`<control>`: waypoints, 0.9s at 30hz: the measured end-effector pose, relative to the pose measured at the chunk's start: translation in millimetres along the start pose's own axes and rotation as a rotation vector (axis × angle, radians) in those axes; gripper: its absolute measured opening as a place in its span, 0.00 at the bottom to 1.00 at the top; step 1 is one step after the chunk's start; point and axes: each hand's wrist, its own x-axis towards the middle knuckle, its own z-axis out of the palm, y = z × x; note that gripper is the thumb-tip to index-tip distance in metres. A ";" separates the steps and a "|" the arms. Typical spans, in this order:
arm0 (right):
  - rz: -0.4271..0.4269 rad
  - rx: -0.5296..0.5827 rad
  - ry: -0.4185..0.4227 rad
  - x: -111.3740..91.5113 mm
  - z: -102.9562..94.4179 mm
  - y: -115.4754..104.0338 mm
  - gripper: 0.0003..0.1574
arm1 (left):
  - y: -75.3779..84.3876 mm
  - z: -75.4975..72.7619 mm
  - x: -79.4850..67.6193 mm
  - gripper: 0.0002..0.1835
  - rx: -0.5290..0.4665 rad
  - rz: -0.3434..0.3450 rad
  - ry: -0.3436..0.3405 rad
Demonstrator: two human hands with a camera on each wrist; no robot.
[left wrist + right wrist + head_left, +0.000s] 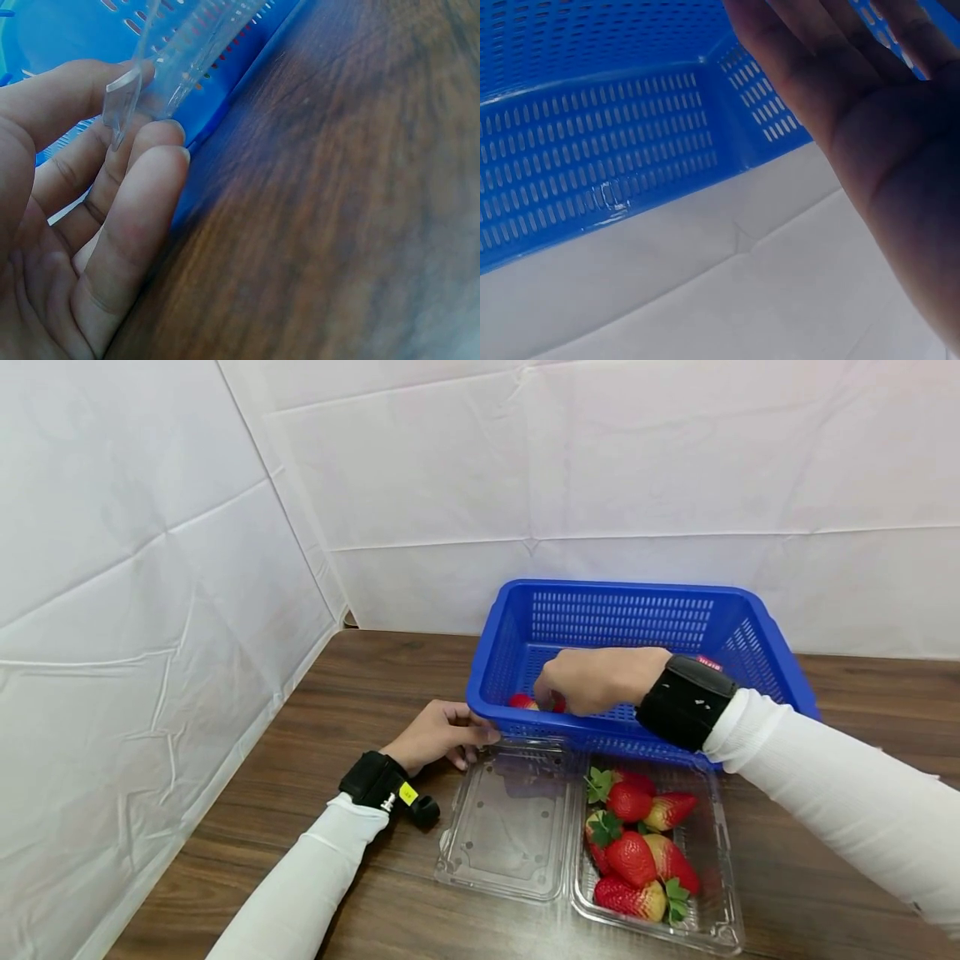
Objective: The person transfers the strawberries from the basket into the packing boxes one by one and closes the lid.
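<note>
My left hand (442, 737) pinches the far left corner of the clear plastic lid (517, 827). In the left wrist view, that lid's corner tab (122, 97) sits between thumb and fingers. The lid lies folded out from a clear clamshell tray (726, 868) on its right, where several red strawberries (632, 860) with green leaves rest. My right hand (600, 681) reaches down inside the blue basket (622, 589), fingers pointing at strawberries (522, 701) near its front left corner. Its fingertips are hidden, so I cannot tell whether they hold one.
The basket stands behind the clamshell, its front overhanging the far edges of lid and tray. A brown wooden table (300, 752) lies beneath everything. White sheeting (420, 468) hangs at the back and along the left side.
</note>
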 end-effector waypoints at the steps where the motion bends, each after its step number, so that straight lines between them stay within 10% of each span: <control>1: -0.001 0.010 -0.004 1.0 0.2 0.6 0.25 | 0.2 0.0 -0.1 0.12 0.000 0.000 0.001; 27: 0.031 0.029 -0.096 13.7 8.5 11.7 0.15 | 1.5 -1.1 -0.4 0.12 -0.015 0.003 -0.008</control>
